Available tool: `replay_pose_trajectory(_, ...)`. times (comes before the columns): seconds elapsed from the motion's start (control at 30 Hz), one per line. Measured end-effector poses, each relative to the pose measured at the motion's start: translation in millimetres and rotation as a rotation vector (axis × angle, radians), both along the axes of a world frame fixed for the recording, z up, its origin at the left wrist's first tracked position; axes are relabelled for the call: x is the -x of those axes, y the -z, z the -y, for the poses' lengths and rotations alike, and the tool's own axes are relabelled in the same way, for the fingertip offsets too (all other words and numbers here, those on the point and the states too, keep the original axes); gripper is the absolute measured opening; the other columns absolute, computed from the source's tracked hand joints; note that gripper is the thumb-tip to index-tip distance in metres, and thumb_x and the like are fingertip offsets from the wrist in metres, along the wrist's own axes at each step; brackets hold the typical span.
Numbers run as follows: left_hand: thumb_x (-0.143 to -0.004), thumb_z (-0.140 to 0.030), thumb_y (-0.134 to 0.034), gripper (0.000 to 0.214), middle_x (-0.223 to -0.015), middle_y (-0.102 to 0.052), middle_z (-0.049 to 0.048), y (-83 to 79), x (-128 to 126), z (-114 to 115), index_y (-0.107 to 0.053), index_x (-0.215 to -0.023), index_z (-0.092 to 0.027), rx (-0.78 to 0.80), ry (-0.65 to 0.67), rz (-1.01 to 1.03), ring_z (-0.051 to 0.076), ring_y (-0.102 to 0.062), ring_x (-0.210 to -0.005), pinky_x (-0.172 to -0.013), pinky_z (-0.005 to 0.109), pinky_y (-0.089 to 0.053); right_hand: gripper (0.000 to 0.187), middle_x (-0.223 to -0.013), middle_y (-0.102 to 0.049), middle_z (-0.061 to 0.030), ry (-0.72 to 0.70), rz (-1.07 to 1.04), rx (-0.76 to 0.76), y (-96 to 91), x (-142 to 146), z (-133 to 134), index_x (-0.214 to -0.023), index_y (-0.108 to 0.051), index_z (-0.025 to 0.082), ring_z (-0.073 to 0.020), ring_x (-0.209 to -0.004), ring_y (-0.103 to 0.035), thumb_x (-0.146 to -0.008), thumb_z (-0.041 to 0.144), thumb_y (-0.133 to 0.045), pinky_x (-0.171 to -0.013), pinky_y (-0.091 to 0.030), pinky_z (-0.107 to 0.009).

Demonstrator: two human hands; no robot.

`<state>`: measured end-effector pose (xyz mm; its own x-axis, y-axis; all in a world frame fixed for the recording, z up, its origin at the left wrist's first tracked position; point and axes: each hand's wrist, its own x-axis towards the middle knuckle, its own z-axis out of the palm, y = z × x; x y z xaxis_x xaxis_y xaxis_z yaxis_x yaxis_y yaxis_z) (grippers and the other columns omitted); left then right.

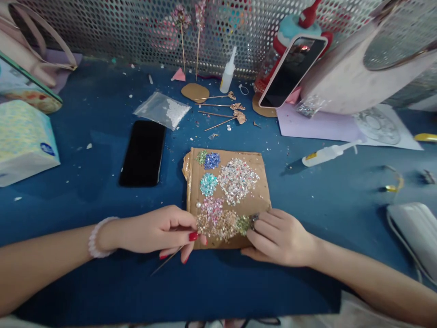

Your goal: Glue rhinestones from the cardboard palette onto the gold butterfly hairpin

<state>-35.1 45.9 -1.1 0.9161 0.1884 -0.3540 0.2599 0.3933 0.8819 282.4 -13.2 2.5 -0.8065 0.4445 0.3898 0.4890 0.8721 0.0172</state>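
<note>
A brown cardboard piece (260,199) lies in front of me on the blue table, covered with small heaps of rhinestones (237,180) in silver, blue, teal, pink, gold and green. My left hand (160,230) rests at its near left corner, fingers closed in a pinch on a thin metal stick (167,261) that points back toward me. My right hand (278,237) sits at the near right corner, fingers curled and pinched at the green and dark stones; what it grips is too small to make out.
A black phone (143,152) lies left of the cardboard, a tissue pack (23,141) further left. Behind are a clear bag of beads (163,109), several gold hair sticks (221,109), two glue bottles (228,72) (324,155), a propped phone (290,70) and papers (341,125). A perforated metal screen closes the back.
</note>
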Motion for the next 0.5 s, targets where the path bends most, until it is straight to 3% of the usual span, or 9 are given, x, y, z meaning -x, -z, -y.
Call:
replay_pose_trajectory(0.1, -0.108, -0.039, -0.046, 0.031, -0.082, -0.071, 0.0036, -1.7, -0.1, -0.4, -0.064, -0.111, -0.014, 0.005, -0.022, -0.012, 0.002, -0.045, -0.047, -0.045, 0.014, -0.035, 0.031, -0.066, -0.052, 0.0016, 0.036, 0.016, -0.021, 2.6, 1.0, -13.4, -0.083, -0.057, 0.018, -0.0155, -0.064, -0.045, -0.100, 0.043, -0.058, -0.062, -0.029, -0.031)
replay_pose_trajectory(0.27, -0.106, -0.036, -0.049, 0.028, -0.079, -0.068, 0.0016, -5.7, -0.2, -2.5, -0.065, -0.106, -0.013, -0.044, -0.195, -0.094, 0.000, -0.043, -0.046, -0.048, 0.014, -0.036, 0.027, -0.066, -0.052, 0.0015, 0.117, 0.022, -0.057, 6.7, 4.3, -36.0, -0.080, -0.056, 0.018, -0.0140, -0.065, -0.045, -0.099, 0.036, -0.060, -0.062, -0.029, -0.030)
replay_pose_trajectory(0.5, -0.106, -0.036, -0.048, 0.030, -0.078, -0.067, 0.0000, -5.6, -1.3, -5.7, -0.067, -0.110, -0.013, -0.143, -0.377, -0.126, 0.001, -0.044, -0.046, -0.050, 0.016, -0.038, 0.022, -0.067, -0.053, 0.0017, 0.088, -0.027, -0.049, 11.5, 7.8, -52.3, -0.085, -0.056, 0.018, -0.0134, -0.064, -0.047, -0.099, 0.034, -0.061, -0.062, -0.033, -0.029)
